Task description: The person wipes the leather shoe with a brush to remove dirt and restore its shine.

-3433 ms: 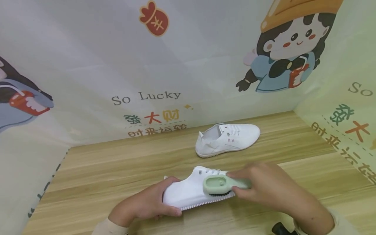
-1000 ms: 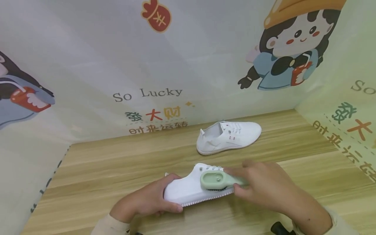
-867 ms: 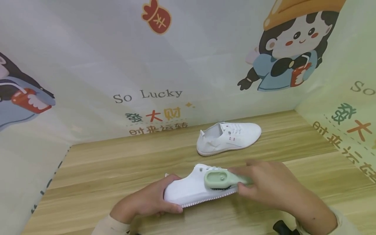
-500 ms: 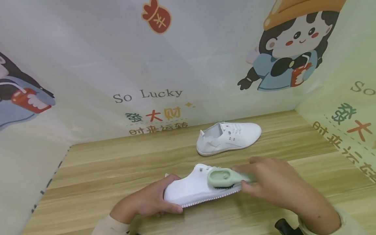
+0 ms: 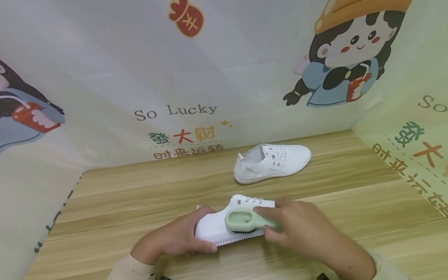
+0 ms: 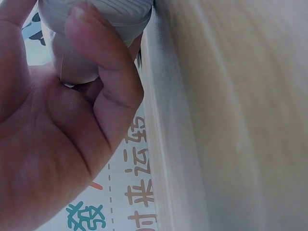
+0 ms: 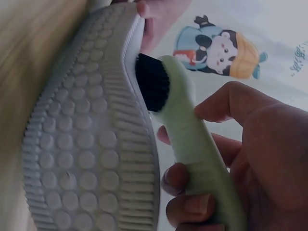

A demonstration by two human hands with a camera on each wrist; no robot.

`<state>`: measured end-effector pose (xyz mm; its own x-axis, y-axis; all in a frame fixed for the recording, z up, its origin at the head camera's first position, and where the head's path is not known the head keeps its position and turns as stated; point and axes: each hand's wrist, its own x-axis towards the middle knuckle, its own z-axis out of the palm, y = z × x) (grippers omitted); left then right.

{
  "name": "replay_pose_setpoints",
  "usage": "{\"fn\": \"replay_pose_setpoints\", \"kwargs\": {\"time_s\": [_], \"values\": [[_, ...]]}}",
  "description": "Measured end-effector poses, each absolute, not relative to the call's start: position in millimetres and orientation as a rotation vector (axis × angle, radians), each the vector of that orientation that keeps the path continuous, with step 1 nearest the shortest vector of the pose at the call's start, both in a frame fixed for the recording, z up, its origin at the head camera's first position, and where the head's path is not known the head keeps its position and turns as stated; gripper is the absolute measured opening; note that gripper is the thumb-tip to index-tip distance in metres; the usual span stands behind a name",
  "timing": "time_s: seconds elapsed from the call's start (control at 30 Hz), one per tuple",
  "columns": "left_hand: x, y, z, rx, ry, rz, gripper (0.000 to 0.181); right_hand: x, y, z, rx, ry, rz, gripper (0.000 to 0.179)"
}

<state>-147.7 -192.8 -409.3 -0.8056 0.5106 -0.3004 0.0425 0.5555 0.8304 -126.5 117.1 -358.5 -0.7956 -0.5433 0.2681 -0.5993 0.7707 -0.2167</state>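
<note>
My left hand (image 5: 178, 235) grips the heel of a white lace-up shoe (image 5: 210, 229), thumb and fingers on either side of it. The shoe is tilted, so its side faces up and its studded sole (image 7: 82, 139) shows in the right wrist view. A light green shoe brush (image 5: 239, 220) is in my right hand (image 5: 297, 225), fingers curled round its handle. Its black bristles (image 7: 153, 83) press against the shoe's side just above the sole edge. In the left wrist view the heel end (image 6: 77, 57) sits between thumb and fingers. My right hand hides the toe in the head view.
A second white shoe (image 5: 276, 163) stands upright farther back on the wood-grain table (image 5: 140, 194), toe to the right. Behind it and at both sides rise printed cloth walls (image 5: 245, 97). A dark object (image 5: 322, 276) shows at the bottom edge by my right forearm.
My right hand has drawn the brush left along the shoe's side, from near the toe toward the heel, after a short move right. My left hand keeps its hold on the heel.
</note>
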Motion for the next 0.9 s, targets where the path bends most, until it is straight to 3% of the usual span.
{"fn": "replay_pose_setpoints", "kwargs": {"time_s": [0.57, 0.9], "values": [[-149.0, -192.9, -411.2, 0.460, 2.261, 1.218, 0.065, -120.6, 98.1, -376.5, 1.088, -2.593, 0.338, 0.046], [-148.6, -191.5, -412.1, 0.469, 2.257, 1.231, 0.063, -117.9, 91.6, -382.1, 1.131, -2.511, 0.457, 0.036]]}}
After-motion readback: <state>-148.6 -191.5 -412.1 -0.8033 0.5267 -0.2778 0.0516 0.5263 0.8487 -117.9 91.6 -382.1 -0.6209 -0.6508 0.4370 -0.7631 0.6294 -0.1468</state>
